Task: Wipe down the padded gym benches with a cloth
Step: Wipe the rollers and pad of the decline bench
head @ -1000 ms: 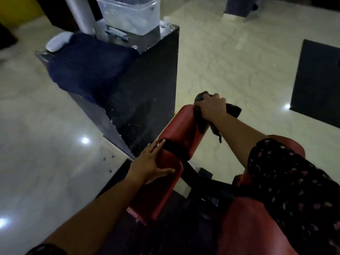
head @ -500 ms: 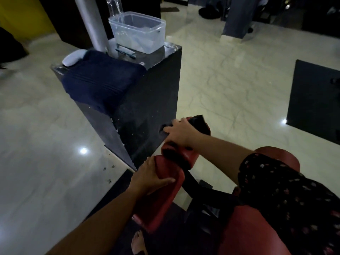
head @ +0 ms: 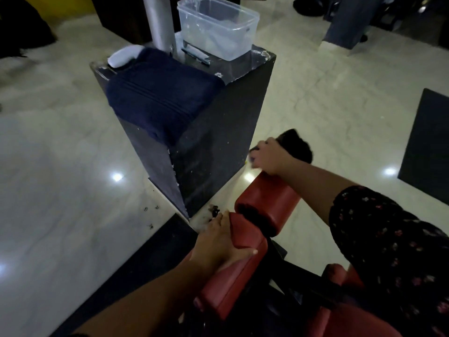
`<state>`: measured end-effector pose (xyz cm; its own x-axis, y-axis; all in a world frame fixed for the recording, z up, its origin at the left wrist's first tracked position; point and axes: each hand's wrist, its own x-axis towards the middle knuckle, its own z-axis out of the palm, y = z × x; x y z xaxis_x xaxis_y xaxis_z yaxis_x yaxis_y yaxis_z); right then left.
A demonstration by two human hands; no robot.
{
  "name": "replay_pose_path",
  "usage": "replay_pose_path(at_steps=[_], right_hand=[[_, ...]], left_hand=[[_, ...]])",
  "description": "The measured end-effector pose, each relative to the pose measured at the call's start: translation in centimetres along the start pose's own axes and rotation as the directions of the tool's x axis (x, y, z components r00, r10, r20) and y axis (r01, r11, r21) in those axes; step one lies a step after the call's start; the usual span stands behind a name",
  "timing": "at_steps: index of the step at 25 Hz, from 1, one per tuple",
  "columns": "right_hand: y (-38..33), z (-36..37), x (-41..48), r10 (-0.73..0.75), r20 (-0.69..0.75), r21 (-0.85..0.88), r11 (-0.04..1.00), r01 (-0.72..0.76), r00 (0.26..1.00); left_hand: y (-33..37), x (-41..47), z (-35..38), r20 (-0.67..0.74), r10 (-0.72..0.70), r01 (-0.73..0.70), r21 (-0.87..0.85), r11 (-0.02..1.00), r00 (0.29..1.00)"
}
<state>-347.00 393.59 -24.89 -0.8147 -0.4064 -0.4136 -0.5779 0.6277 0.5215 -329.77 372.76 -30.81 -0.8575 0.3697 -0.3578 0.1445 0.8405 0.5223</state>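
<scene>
A red padded bench runs from the lower right toward the centre, in two sections: a near pad (head: pixel 233 288) and a far pad (head: pixel 269 203) with a black gap between them. My right hand (head: pixel 269 158) grips a dark cloth (head: pixel 297 144) at the far end of the far pad. My left hand (head: pixel 218 242) rests on the left edge of the near pad, thumb on top and fingers over the side. A floral sleeve covers my right upper arm.
A black pedestal (head: pixel 213 142) stands just left of the bench's far end. On it lie a folded navy towel (head: pixel 158 98), a clear plastic tub (head: pixel 218 27) and a white object (head: pixel 124 55). A dark floor mat (head: pixel 427 147) lies at the right on the glossy marble floor.
My right hand has slid the cloth along the far pad out to its far end. The camera has shifted, so the pedestal looks closer. My left hand stays on the near pad.
</scene>
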Motion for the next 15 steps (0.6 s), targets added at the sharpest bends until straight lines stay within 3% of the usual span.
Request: replay_pose_path(at_steps=[2,3,5,6,8,10,12,15], right_hand=[[-3.3,-1.8,1.0,-0.31,-0.032,0.161,0.937,0.311,0.95],[-5.3,-2.4,1.3,-0.428,-0.007,0.162,0.891,0.423,0.904],[-6.8,-2.7,1.6,-0.498,0.074,0.1,0.866,0.49,0.864],[-6.1,-2.2,1.9,-0.435,0.073,0.125,0.897,0.425,0.897],[-2.7,-0.4,1.9,-0.142,0.089,0.173,0.977,0.125,0.986],[1.8,2.9,0.9,0.192,0.126,0.176,0.961,-0.213,0.973],[5.1,6.7,-1.7,0.357,0.239,0.379,0.822,-0.425,0.903],[5.9,11.6,-6.1,0.266,0.392,0.76,0.445,-0.473,0.881]], left_hand=[[-0.1,0.2,0.0,0.004,-0.008,0.008,0.022,1.0,1.0],[-0.1,0.2,0.1,0.002,-0.009,0.009,0.032,0.999,1.0],[0.0,0.2,0.2,0.004,-0.02,0.02,0.027,0.999,1.0],[0.0,0.3,0.3,0.008,-0.025,0.025,0.018,1.0,1.0],[-0.1,0.4,0.4,0.016,-0.035,0.035,0.013,0.999,0.999],[-0.2,0.8,0.3,0.05,-0.042,0.042,0.014,0.999,0.998],[-0.5,1.2,0.3,0.074,-0.051,0.049,0.026,0.998,0.996],[-0.5,1.1,0.4,0.059,-0.058,0.055,0.041,0.998,0.997]])
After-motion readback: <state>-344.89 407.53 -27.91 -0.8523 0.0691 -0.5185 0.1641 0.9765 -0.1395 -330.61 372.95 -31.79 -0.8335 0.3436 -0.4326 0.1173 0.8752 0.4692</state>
